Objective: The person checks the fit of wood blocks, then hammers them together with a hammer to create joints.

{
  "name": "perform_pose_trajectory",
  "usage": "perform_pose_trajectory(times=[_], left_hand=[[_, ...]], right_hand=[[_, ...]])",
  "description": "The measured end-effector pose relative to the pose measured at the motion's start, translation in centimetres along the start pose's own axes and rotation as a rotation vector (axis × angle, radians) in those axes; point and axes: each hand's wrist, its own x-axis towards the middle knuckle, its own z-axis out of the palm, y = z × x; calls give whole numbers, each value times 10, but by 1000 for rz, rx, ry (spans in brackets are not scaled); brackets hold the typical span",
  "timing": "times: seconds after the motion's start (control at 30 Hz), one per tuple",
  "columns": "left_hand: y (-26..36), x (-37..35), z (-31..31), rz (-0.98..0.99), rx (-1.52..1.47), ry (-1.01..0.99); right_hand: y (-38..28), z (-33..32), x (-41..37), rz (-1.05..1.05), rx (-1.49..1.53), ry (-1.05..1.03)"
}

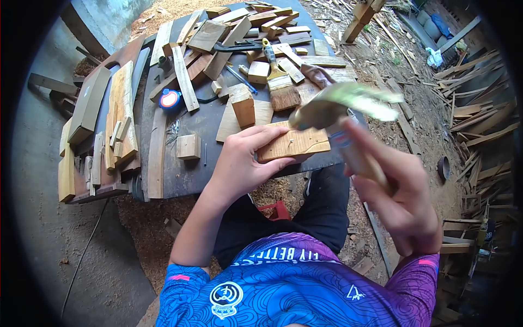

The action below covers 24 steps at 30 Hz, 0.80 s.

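My left hand grips a flat wooden block at the table's near edge, thumb on the near side and fingers over the far side. A nail sticks up from the block's top face. In my right hand is a claw hammer, its head blurred and overlapping the block's far edge in this view. Just behind the block stands an upright wooden piece. To the left of my left hand lie a small wooden cube and a single loose nail.
A paintbrush, a blue tape measure, a pen and a black clamp lie on the dark table. Offcuts are heaped at the back. Loose nails lie at left; scrap wood is piled at right.
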Motion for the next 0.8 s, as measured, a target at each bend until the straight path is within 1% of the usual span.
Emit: perform_pose_trajectory(times=[0.03,0.07,0.13,0.17,0.27,0.37,0.4,0.47,0.5,0.57,0.67,0.73,0.8], left_hand=[[-1,0,0,8,-2,1],[-2,0,1,14,-4,5],[-3,-1,1,12,-3,4],[-3,-1,0,6,3,-2],[-1,-2,-1,-5,10,-1],[-4,0,0,17,-3,2],[-5,-2,1,19,-11,2],[-5,-2,1,6,-4,0],[-4,-1,0,2,2,-7],[-2,-1,-1,-5,10,-12],[-4,-2,0,15,18,8],[-6,-1,0,23,13,20],[-6,-3,1,-1,-7,5]], right_hand=[[-14,-2,-3,59,36,84],[-21,-1,-3,62,42,159],[-15,7,-8,-11,34,260],[-8,9,-9,-62,-14,217],[-1,10,-4,89,-180,-201],[-7,5,-5,66,-75,-27],[-12,4,-7,64,-53,65],[-35,7,-10,132,66,304],[-42,8,-12,162,119,350],[-36,5,-10,84,6,237],[-11,15,-1,76,-207,-198],[-9,14,-4,22,-188,-151],[-16,12,-7,21,-149,28]])
